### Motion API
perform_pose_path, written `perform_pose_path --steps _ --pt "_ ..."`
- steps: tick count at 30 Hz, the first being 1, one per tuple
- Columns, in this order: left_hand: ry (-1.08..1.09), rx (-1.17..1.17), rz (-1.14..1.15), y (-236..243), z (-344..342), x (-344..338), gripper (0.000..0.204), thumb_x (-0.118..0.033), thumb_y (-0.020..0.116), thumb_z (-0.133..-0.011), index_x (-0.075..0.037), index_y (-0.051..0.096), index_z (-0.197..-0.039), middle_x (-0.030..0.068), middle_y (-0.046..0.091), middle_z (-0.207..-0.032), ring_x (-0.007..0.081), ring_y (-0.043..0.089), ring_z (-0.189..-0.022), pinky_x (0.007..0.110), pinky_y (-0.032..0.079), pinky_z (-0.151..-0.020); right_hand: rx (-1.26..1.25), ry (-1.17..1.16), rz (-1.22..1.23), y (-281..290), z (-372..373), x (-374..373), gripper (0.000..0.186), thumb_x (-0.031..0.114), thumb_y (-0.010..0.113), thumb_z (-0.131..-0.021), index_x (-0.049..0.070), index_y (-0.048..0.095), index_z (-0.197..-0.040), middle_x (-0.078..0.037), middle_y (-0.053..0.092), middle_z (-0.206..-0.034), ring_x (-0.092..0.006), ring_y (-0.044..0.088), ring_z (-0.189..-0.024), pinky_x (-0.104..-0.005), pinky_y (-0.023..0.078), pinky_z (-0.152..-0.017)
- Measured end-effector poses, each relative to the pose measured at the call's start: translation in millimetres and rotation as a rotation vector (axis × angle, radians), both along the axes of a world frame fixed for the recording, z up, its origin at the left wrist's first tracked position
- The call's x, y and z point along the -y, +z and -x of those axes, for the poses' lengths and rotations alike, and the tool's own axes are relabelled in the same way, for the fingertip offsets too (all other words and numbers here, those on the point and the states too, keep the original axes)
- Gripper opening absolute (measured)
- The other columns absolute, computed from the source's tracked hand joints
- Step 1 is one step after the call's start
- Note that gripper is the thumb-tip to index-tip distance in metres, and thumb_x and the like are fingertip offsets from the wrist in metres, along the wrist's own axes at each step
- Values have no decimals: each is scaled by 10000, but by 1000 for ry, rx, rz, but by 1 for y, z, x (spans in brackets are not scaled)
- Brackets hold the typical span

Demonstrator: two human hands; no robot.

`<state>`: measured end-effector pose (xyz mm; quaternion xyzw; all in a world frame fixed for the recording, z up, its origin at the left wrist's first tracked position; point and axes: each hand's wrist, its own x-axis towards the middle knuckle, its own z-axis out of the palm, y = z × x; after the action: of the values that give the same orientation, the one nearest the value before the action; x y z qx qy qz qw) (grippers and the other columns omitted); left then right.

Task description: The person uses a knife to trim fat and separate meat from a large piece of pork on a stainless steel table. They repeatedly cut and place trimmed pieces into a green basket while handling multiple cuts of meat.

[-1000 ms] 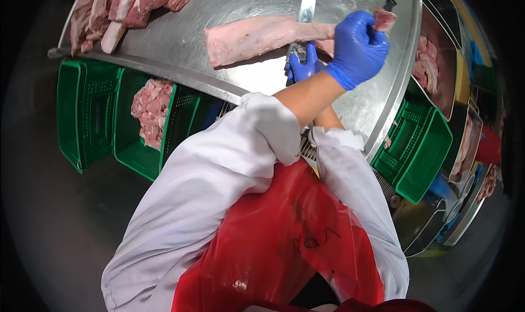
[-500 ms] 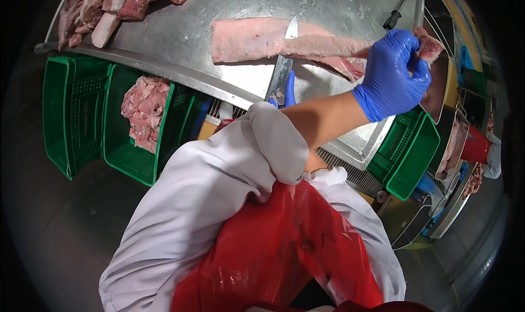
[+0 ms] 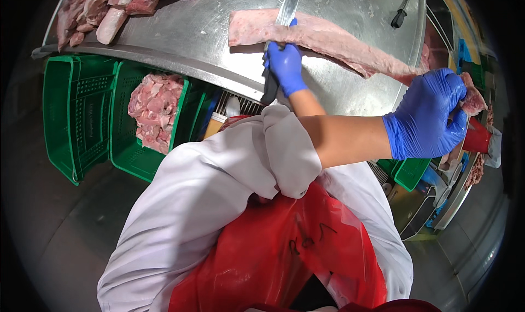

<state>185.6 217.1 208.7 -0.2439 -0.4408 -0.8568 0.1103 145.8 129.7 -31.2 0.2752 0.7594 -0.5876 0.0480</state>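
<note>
A long pale pink slab of meat [image 3: 350, 44] stretches across the steel table. My left arm crosses over my right arm. Out at the right, my left hand [image 3: 426, 115], in a blue glove, is closed round the slab's narrow end, and a red-pink tip sticks out past the fingers. My right hand [image 3: 285, 66], also gloved in blue, grips a knife [image 3: 289, 7] at the slab's near edge. The blade passes through or under the meat and comes out on the far side; its middle is hidden. One blue fingertip shows beyond the slab.
Several raw meat pieces [image 3: 112, 22] are piled at the table's far left. A black-handled knife [image 3: 401, 18] lies at the far right. Green crates stand below the near edge; one crate [image 3: 134, 161] holds meat trimmings [image 3: 156, 115]. Another green crate [image 3: 410, 175] is at the right.
My left hand has pulled the slab's end to the right and toward me. My right hand has moved away from me with the knife, and more blade shows beyond the slab.
</note>
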Motion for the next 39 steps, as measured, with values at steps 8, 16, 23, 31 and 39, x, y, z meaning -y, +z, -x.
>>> perform_pose_path --steps 8,16,23,31,39 --pt "25 -9 -66 27 -9 33 77 26 573 -797 -10 568 -864 120 643 -835 267 623 -767 394 499 -655 179 -28 223 20 -2 49 234 330 530 -957 119 451 -1019 -137 559 -738 -299 546 -553 -413 425 -478" --pt "26 -125 -120 77 10 47 81 -4 601 -786 -7 538 -836 127 621 -807 275 622 -766 398 470 -631 67 109 -41 -29 23 94 300 252 543 -971 58 481 -1193 -128 638 -783 -261 616 -611 -399 508 -597" --pt "-155 -26 -236 116 47 -10 73 -64 582 -860 -29 545 -911 104 599 -823 251 595 -775 374 451 -656 -114 329 231 15 34 77 473 202 558 -961 54 423 -1389 -123 686 -820 -226 649 -645 -383 553 -673" --pt "-592 31 -55 70 111 67 179 -179 546 -989 -62 568 -1122 30 615 -999 138 568 -888 304 456 -757 -159 811 -15 91 -107 -69 728 228 522 -942 258 196 -1593 -104 699 -924 -209 669 -741 -381 516 -773" --pt "37 -166 1468 -224 20 208 620 -277 817 -712 24 537 -1177 227 596 -1145 348 595 -1080 442 480 -937 239 418 270 117 -289 -225 799 32 587 -866 287 302 -1566 -32 637 -767 -65 546 -553 -245 494 -538"
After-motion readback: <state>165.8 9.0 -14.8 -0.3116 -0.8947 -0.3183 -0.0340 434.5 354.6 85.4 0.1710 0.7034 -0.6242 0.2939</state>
